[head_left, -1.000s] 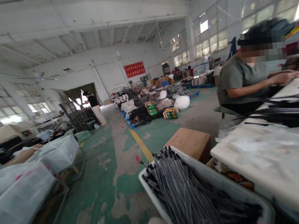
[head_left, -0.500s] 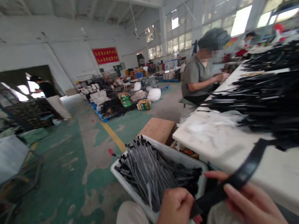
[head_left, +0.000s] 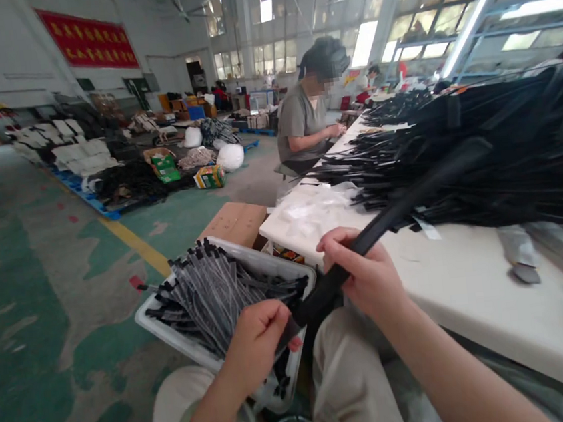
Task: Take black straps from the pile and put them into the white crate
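Note:
A long flat black strap (head_left: 401,202) slants up and to the right across my view, over the table's edge. My left hand (head_left: 261,339) is closed in a pinch on its lower end. Farther up, my right hand (head_left: 361,270) is wrapped round the strap, thumb on top. Beneath my left hand stands a white plastic bin (head_left: 161,334) full of strips (head_left: 210,299) in clear sleeves with black ends. The strap's far end reaches in front of a big heap of black straps (head_left: 522,159), so its tip is hard to separate.
A white table (head_left: 471,292) runs along my right, with clear plastic bags (head_left: 311,208) on it and grey wrapped pieces (head_left: 522,256) near its edge. A cardboard box (head_left: 235,224) stands behind the bin. A co-worker (head_left: 304,114) sits farther along the table.
My view has turned to the right. My right hand has slid up along the strap, away from my left, and the strap now stretches straighter between and beyond them. My left still grips its end.

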